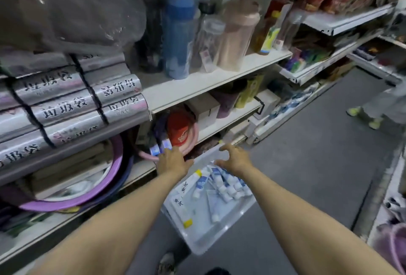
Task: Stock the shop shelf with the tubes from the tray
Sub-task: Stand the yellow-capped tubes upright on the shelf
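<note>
Left grip [173, 160] reaches onto the low shelf [131, 178], its fingers grasping a pair of tubes [160, 148], blue and white, just beside a pink basin [195, 134]. Right grip [232, 158] hovers released, fingers spread and loosely curled, above the far rim of the tray and holding nothing. That clear plastic tray [204, 237] sits low next to the shelf, between the forearms. Inside it lie the loose tubes [222, 183], most bunched at the far end under the right grip.
</note>
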Demonstrator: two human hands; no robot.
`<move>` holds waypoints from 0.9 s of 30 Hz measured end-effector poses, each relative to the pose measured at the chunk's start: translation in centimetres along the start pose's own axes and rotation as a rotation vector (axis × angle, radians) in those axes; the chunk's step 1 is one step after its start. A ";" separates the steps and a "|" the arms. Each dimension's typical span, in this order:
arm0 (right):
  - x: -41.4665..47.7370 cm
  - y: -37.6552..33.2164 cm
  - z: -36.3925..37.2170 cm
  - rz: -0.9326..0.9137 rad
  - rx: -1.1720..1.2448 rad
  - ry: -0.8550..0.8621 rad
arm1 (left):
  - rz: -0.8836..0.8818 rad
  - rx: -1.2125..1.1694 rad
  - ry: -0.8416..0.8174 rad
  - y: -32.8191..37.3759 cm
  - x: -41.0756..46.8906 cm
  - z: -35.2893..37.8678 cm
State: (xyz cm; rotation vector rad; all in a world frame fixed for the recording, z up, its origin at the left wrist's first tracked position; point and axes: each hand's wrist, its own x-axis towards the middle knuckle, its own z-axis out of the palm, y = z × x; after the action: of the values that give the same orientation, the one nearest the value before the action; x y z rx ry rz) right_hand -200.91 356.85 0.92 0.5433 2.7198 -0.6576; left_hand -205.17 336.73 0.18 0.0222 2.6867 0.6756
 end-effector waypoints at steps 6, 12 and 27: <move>7.3 3.0 4.0 -0.053 -0.034 -0.208 | -0.244 -0.138 -0.124 -1.8 3.2 6.9; 12.8 5.1 10.1 -0.201 -0.095 -0.461 | -0.525 -0.292 -0.174 -3.6 3.4 14.0; 22.6 8.5 21.9 -0.362 -0.141 -0.745 | -0.933 -0.527 -0.086 -6.3 5.7 28.5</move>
State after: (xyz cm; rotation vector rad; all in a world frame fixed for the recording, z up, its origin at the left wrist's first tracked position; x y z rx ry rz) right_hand -213.28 359.77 -29.07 -0.2131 2.1258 -0.5881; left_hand -199.92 344.67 -27.99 -1.1990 1.9970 0.9602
